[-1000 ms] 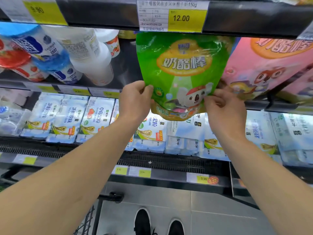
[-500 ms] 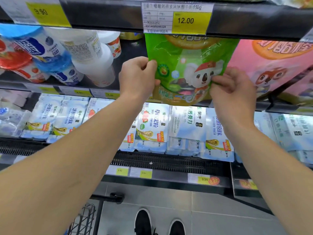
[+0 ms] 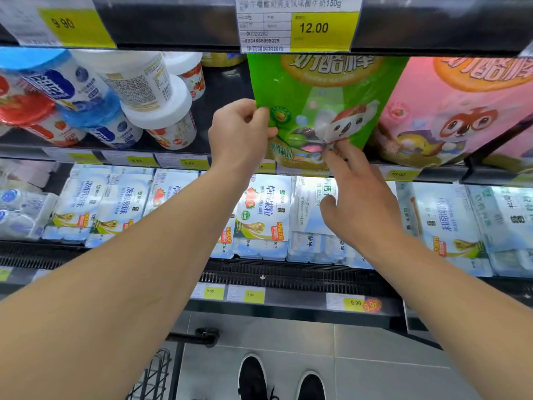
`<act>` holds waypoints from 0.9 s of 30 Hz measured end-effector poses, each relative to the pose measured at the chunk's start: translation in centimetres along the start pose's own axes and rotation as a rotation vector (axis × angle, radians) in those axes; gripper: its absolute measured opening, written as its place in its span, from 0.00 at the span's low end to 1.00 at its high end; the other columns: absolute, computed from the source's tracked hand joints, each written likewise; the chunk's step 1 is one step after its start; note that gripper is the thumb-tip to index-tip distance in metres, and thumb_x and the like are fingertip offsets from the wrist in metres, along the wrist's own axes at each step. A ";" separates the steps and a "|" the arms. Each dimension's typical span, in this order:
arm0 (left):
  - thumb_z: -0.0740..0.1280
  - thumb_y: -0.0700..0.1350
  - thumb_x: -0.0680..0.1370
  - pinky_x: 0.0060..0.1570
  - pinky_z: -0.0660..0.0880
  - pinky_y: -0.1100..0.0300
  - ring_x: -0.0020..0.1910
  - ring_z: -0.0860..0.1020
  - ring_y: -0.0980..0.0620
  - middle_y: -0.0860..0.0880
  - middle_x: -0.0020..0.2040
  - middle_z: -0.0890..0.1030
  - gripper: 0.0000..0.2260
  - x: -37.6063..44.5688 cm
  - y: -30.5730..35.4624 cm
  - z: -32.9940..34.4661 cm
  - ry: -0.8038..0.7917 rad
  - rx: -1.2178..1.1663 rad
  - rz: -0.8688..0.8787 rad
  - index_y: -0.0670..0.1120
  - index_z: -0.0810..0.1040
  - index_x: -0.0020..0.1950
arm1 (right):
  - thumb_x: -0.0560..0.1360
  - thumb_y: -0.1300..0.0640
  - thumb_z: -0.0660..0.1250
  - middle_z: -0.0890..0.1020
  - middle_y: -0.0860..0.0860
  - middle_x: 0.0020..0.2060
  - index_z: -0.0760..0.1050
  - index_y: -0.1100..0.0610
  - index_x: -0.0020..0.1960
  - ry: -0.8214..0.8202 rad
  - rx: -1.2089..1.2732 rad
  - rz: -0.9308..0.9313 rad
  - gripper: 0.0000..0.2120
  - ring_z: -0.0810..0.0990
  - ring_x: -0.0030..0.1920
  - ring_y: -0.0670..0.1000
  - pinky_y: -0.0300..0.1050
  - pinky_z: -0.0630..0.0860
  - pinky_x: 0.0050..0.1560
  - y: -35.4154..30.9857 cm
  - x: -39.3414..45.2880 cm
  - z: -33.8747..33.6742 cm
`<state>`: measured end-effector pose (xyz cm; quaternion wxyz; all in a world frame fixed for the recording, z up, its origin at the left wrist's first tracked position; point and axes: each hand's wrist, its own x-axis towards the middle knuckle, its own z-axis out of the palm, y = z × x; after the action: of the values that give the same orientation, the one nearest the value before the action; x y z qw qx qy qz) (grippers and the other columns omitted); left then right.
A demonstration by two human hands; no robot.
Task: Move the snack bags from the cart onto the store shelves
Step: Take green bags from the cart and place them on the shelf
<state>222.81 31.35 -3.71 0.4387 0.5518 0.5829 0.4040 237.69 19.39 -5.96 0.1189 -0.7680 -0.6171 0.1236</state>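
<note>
Bright green snack bag (image 3: pixel 317 102) with an orange oval logo and a white cartoon koala, pink bag (image 3: pixel 461 111) right of it, yellow price tag (image 3: pixel 323 28) above, pale blue-white milk packs (image 3: pixel 262 215) below.

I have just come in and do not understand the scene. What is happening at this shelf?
A person is stocking a chilled store shelf. The left hand pinches the left edge of a green snack bag, which stands upright on the shelf next to a pink bag. The right hand is open, with its fingertips touching the bag's bottom edge. Yogurt tubs lie to the left, and milk packs fill the shelf below. A cart stands at the person's feet.
</note>
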 end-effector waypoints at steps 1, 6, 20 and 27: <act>0.66 0.41 0.76 0.49 0.81 0.45 0.41 0.85 0.53 0.50 0.39 0.84 0.06 -0.1 -0.1 -0.1 -0.014 -0.032 -0.002 0.45 0.79 0.39 | 0.75 0.57 0.64 0.51 0.44 0.78 0.56 0.48 0.77 -0.029 -0.030 0.006 0.34 0.62 0.71 0.56 0.52 0.71 0.59 -0.2 0.1 0.0; 0.69 0.39 0.72 0.46 0.79 0.58 0.47 0.80 0.55 0.54 0.49 0.79 0.13 -2.9 -1.2 -0.2 0.011 0.010 -0.004 0.50 0.72 0.52 | 0.74 0.57 0.65 0.52 0.46 0.78 0.54 0.49 0.78 -0.043 0.002 0.045 0.35 0.60 0.72 0.57 0.53 0.70 0.62 -0.5 -0.1 0.6; 0.67 0.42 0.77 0.23 0.66 0.70 0.28 0.74 0.59 0.52 0.56 0.79 0.18 -4.1 -2.9 0.6 -0.330 0.290 0.002 0.52 0.74 0.66 | 0.73 0.54 0.67 0.58 0.47 0.77 0.58 0.53 0.77 -0.133 0.103 0.081 0.35 0.64 0.71 0.58 0.51 0.68 0.67 0.8 1.4 1.1; 0.66 0.42 0.75 0.49 0.75 0.59 0.53 0.79 0.52 0.52 0.65 0.76 0.24 -6.1 -2.9 0.8 -0.370 0.484 0.179 0.56 0.71 0.71 | 0.73 0.56 0.67 0.59 0.46 0.75 0.59 0.49 0.76 -0.015 0.184 0.002 0.34 0.67 0.69 0.55 0.52 0.72 0.62 1.2 0.3 0.5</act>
<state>222.74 25.11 -6.34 0.3559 0.7534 0.5216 0.1833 238.73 19.49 -6.86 0.1843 -0.7535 -0.6032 0.1856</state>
